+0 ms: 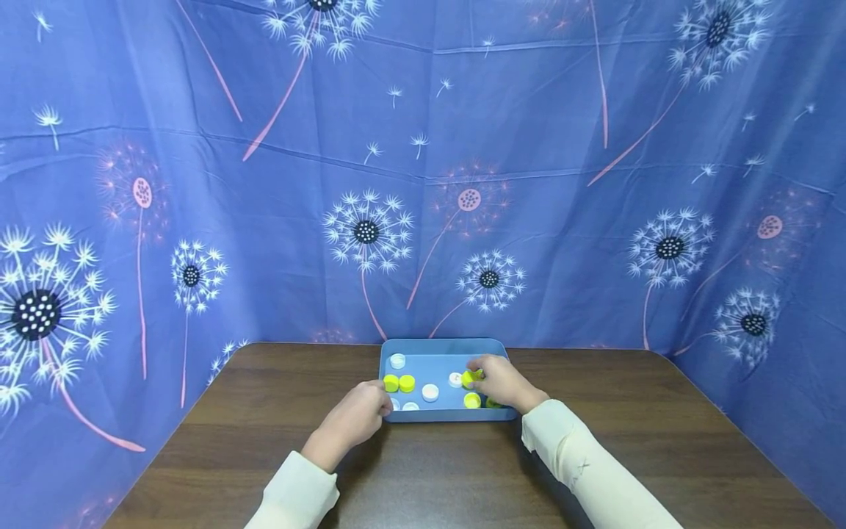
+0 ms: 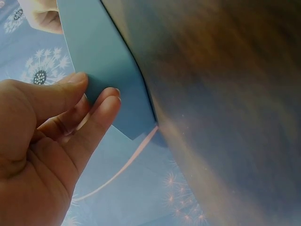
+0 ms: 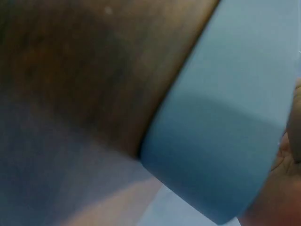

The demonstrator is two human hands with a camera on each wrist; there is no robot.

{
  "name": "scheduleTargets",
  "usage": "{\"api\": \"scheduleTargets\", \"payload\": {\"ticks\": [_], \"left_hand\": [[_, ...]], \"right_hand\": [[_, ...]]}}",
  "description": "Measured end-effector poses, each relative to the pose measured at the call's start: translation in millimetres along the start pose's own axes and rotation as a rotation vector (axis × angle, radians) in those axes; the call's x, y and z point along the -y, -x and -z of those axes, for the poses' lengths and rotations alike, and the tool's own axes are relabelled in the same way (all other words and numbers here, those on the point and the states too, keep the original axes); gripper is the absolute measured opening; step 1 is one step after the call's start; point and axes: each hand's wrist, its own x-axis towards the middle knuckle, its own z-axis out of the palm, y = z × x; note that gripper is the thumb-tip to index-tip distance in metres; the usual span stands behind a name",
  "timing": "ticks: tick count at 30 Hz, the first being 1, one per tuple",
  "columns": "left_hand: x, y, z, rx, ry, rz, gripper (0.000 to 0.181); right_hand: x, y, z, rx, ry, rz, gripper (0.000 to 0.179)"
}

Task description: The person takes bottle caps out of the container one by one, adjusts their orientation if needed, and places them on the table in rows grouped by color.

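A shallow blue tray (image 1: 449, 416) stands on the table and holds several white and yellow bottle caps. At its left front corner, my left hand (image 1: 357, 415) grips the wall; in the left wrist view the thumb and fingers pinch the tray's edge (image 2: 108, 70). My right hand (image 1: 504, 380) reaches over the right side, thumb and fingertips pinching a yellow cap (image 1: 468, 379). Beside that cap lies a white cap (image 1: 455, 380). In the right wrist view, the tray wall (image 3: 221, 117) hides most of the hand, so its fingertips are not visible there.
Two yellow caps (image 1: 399, 383) sit side by side in the tray's left part. Another white cap (image 1: 430, 393) lies near the middle, and an upturned yellow cap (image 1: 472, 400) near the front. Behind the brown wooden table (image 1: 297, 382) hangs a blue dandelion-print cloth (image 1: 284, 242).
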Motion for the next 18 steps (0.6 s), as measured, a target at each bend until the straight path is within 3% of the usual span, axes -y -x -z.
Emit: {"api": "scheduleTargets", "payload": {"ticks": [7,12,18], "left_hand": [[-0.8,0.0,-1.6,0.013,-0.003,0.024,0.019],[-0.9,0.3,-1.0,0.027,-0.003,0.057,0.018],[-2.3,0.7,0.5,0.03,0.002,0.062,0.019]], "right_hand": [[-4.0,0.4,-8.2,-0.007,0.006,-0.065,0.022],[-6.4,-3.1,-8.8,0.008,-0.057,-0.114,0.021],[-6.2,-3.7,-9.6,0.022,-0.086,-0.107,0.019]]}}
